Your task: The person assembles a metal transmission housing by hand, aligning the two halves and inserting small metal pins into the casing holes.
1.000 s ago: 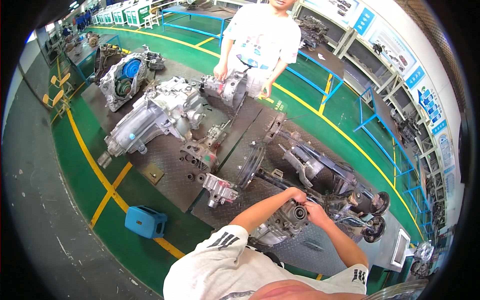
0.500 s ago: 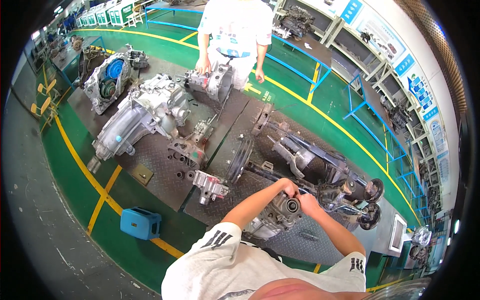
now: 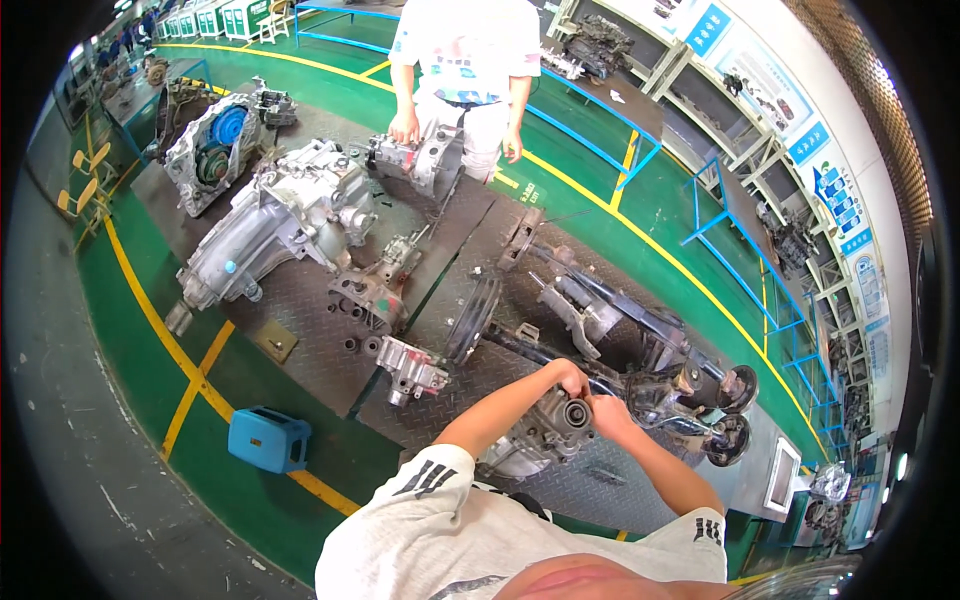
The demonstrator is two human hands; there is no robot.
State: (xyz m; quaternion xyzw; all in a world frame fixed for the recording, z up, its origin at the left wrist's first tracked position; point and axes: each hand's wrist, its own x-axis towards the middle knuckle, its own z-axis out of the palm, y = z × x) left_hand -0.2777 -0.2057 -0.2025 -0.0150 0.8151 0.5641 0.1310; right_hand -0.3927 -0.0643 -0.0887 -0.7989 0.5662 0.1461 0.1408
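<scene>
Both the left hand (image 3: 570, 378) and the right hand (image 3: 607, 415) held the grey metal gearbox (image 3: 540, 438) tight, its round end part not off yet.

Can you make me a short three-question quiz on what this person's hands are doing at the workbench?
1. True or false: both hands are on the same metal gearbox part.
2. Which thing lies on the green floor left of the platform? A) a blue plastic case B) a red bucket C) a ladder
3. Fill in: a second person in a white shirt stands at the ____ end of the platform.

Key:
1. True: the left hand and right hand both grip it near its round opening.
2. A: the blue plastic case.
3. Far: the second person rests a hand on another gearbox.
</scene>
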